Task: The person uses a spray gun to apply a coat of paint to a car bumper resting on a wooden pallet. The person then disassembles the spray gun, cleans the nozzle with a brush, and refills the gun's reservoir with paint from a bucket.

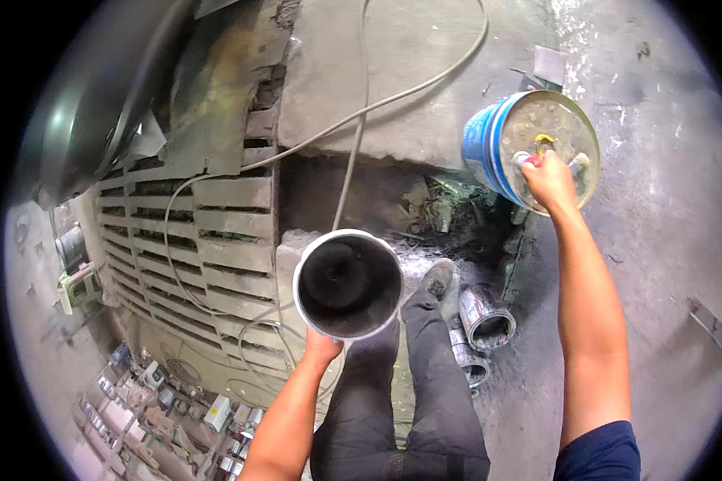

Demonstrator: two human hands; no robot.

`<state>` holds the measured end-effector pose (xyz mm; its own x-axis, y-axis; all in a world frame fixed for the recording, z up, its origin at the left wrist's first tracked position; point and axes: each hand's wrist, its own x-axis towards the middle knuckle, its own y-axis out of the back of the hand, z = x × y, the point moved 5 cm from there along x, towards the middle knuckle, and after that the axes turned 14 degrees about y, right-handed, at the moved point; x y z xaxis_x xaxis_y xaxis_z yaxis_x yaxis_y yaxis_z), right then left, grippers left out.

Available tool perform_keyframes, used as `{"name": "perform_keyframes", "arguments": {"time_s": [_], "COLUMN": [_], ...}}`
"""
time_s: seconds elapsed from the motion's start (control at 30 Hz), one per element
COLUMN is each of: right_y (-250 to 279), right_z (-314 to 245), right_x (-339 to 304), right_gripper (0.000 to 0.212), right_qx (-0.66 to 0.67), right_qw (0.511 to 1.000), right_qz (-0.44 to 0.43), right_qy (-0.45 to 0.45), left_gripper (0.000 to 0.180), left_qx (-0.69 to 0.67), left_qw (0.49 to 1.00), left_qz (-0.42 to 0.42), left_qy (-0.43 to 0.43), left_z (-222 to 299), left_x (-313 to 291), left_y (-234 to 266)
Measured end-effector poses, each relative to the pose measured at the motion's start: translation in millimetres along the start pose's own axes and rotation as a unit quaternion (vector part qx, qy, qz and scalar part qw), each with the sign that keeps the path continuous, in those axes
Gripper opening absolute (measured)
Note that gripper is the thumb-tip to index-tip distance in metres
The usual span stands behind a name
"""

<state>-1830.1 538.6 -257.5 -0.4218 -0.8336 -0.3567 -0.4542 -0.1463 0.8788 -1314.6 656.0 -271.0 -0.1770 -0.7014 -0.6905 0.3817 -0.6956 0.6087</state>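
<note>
My left hand (322, 348) grips the side of a round white-rimmed pail (301, 280), its dark, stained inside facing up. Nothing can be made out inside it but a dark bottom. At the upper right, my right hand (555, 186) is closed over the top of a blue bucket (481, 144). A small red piece (532, 160) shows at its fingers; the rest of what it grips is hidden. Beside the fingers is a yellow curved piece (545, 140). The bucket's top surface (537, 116) looks grey and dusty; whether it is a lid or contents I cannot tell.
Two metal cans (489, 327) lie by my right foot, near a dark pit (457, 204) with debris. A pale hose (409, 92) runs across the concrete and the slatted grating (233, 224). Stacked equipment (217, 410) stands lower left; a flat bar (712, 329) lies far right.
</note>
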Motion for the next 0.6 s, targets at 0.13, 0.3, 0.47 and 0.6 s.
{"name": "perform_keyframes", "arguments": {"time_s": [0.13, 0.3, 0.47, 0.6], "right_y": [-16, -6, 8, 20], "right_z": [27, 0, -12, 22], "right_x": [13, 11, -5, -4], "right_gripper": [0.040, 0.023, 0.014, 0.034], "right_qx": [0.130, -0.065, -0.118, -0.024], "right_qw": [0.986, 0.995, 0.954, 0.999], "right_qz": [-0.067, -0.062, -0.026, 0.009], "right_qy": [-0.076, 0.054, 0.275, 0.038], "left_gripper": [0.018, 0.017, 0.014, 0.011], "left_qx": [-0.097, -0.079, -0.100, -0.055], "left_qw": [0.988, 0.983, 0.978, 0.982], "left_qz": [0.029, 0.051, 0.055, 0.040], "left_qy": [0.113, 0.158, 0.174, 0.177], "left_z": [34, 44, 21, 32], "left_x": [7, 11, 17, 17], "left_y": [16, 27, 15, 14]}}
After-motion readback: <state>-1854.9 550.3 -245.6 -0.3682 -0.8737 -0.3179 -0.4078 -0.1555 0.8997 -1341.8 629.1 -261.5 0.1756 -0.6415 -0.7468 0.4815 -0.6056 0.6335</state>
